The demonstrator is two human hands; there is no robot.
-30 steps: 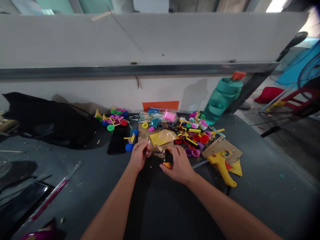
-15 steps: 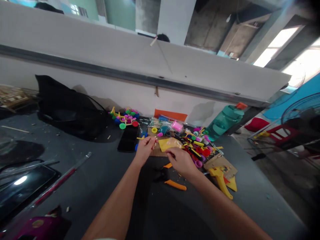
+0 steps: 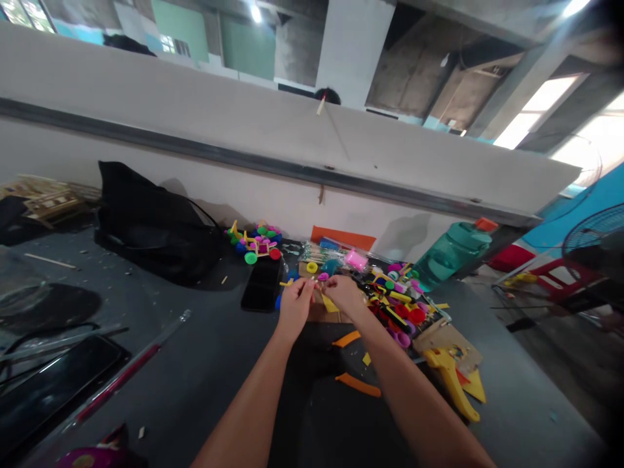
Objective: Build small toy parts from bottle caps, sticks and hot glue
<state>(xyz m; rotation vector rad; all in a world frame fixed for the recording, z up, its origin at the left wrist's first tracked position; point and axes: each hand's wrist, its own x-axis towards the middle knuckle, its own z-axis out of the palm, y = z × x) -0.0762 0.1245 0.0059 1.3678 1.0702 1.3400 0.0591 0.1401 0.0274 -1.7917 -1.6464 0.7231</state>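
My left hand (image 3: 295,309) and my right hand (image 3: 344,292) meet above a brown cardboard sheet (image 3: 314,313), their fingertips pinching a thin, light wooden stick (image 3: 314,281). A yellow packet (image 3: 330,304) lies partly hidden under my right hand. Colourful plastic caps and toy parts (image 3: 400,299) are heaped to the right of my hands. Nearer me on the black mat (image 3: 312,403), orange-handled pliers (image 3: 358,385) lie with their head hidden in the dark. A small toy car (image 3: 253,246) stands beyond a black phone (image 3: 262,286).
A yellow glue gun (image 3: 448,387) lies at the right, and a teal water bottle (image 3: 453,253) stands behind the pile. A black bag (image 3: 151,224) rests against the low wall (image 3: 244,130). At the lower left are a dark tablet (image 3: 53,383) and a red-striped rod (image 3: 121,380).
My right hand has moved off the orange-handled pliers, which now lie on the mat. Both hands have come together farther from me, over the cardboard. The view has tilted upward.
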